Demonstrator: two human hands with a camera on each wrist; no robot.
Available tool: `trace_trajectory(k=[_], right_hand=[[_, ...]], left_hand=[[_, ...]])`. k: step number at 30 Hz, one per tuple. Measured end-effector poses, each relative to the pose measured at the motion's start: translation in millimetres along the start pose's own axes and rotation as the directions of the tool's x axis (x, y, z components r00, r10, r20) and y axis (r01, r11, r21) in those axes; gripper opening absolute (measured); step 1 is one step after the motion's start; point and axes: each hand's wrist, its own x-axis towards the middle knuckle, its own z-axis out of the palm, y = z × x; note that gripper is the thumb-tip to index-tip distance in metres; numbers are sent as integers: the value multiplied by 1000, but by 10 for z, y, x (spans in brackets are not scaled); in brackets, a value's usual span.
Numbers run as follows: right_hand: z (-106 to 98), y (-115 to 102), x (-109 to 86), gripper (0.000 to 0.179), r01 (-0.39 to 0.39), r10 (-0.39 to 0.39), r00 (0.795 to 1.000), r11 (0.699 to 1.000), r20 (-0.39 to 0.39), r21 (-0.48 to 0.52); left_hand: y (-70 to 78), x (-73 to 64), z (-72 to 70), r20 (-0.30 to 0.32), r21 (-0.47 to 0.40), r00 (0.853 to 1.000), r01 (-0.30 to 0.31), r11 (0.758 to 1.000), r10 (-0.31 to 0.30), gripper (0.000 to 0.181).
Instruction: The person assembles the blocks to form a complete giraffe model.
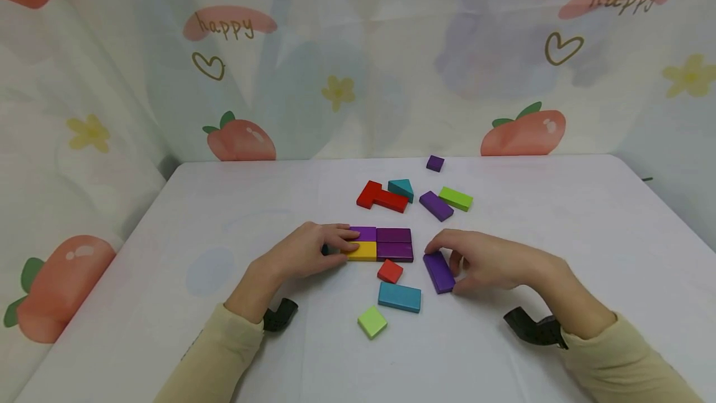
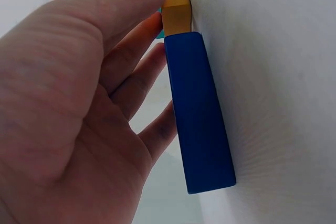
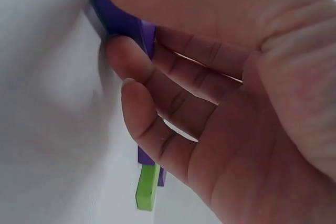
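Observation:
My left hand (image 1: 307,250) reaches over the left end of a row of blocks laid edge to edge. Its fingers rest on a purple block (image 1: 366,233) and the thumb touches the yellow block (image 1: 362,252) below it. A dark blue block (image 2: 199,114) lies against the yellow one, mostly hidden by the hand in the head view. Two dark purple blocks (image 1: 394,244) form the row's right end. Just right of them, my right hand (image 1: 492,260) holds a violet rectangular block (image 1: 439,272), which is tilted, between thumb and fingers.
Near the front lie a red square (image 1: 390,271), a teal rectangle (image 1: 399,297) and a light green square (image 1: 372,322). Behind the row are a red piece (image 1: 383,198), a teal triangle (image 1: 401,189), a purple bar (image 1: 436,206), a green bar (image 1: 455,198) and a small purple cube (image 1: 435,163).

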Motion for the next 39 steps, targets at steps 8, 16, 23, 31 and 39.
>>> trace_trajectory(k=[8, 16, 23, 31, 39], right_hand=[[107, -141, 56, 57, 39, -39, 999, 999, 24, -23], [183, -202, 87, 53, 55, -56, 998, 998, -34, -43], [241, -212, 112, 49, 82, -87, 993, 994, -82, -72], [291, -204, 127, 44, 116, -129, 983, 988, -127, -106], [317, -219, 141, 42, 128, -142, 980, 986, -138, -105]], left_hand=[[-9, 3, 0, 0, 4, 1000, -7, 1000, 7, 38], [-5, 3, -1, 0, 3, 1000, -7, 1000, 7, 38], [-4, 5, -10, 8, -7, 1000, -7, 1000, 7, 38], [-7, 3, -16, 9, 2, 1000, -30, 1000, 30, 38], [-11, 5, -11, 8, -3, 1000, -20, 1000, 20, 37]])
